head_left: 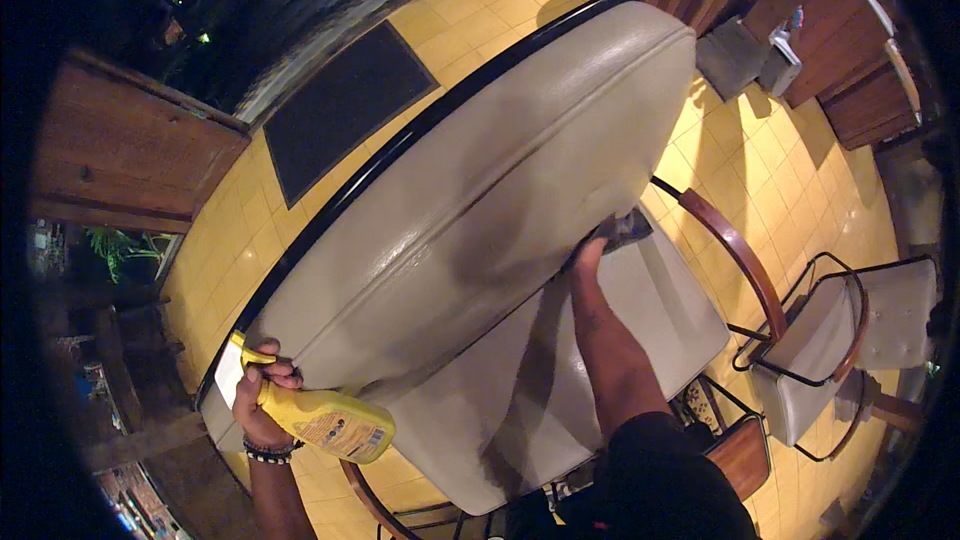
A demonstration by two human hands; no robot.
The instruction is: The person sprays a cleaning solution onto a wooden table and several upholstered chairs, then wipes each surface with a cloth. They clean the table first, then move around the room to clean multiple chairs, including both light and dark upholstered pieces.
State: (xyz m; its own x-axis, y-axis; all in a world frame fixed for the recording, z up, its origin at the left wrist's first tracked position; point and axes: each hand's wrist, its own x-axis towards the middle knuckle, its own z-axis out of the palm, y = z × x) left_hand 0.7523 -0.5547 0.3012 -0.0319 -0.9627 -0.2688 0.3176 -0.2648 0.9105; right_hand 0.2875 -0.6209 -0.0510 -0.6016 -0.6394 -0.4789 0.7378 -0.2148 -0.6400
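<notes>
My left hand point(256, 408) is wrapped round the neck of a yellow spray bottle point(338, 424) with a white and yellow trigger head. The bottle lies tilted in front of the left end of a large beige padded backrest point(470, 180). At the other side, my right hand point(590, 256) presses a dark cloth point(628, 227) into the crease where the backrest meets the beige seat cushion point(480, 410). The cloth and the backrest partly hide the fingers. A beaded bracelet circles my left wrist.
A curved wooden armrest point(735, 255) rises beside the seat. Further right stands another beige chair point(820, 370) with a black metal frame. Behind the backrest, a dark mat point(345, 110) lies on the yellow tiled floor point(222, 230). Wooden panels point(140, 145) stand at the left.
</notes>
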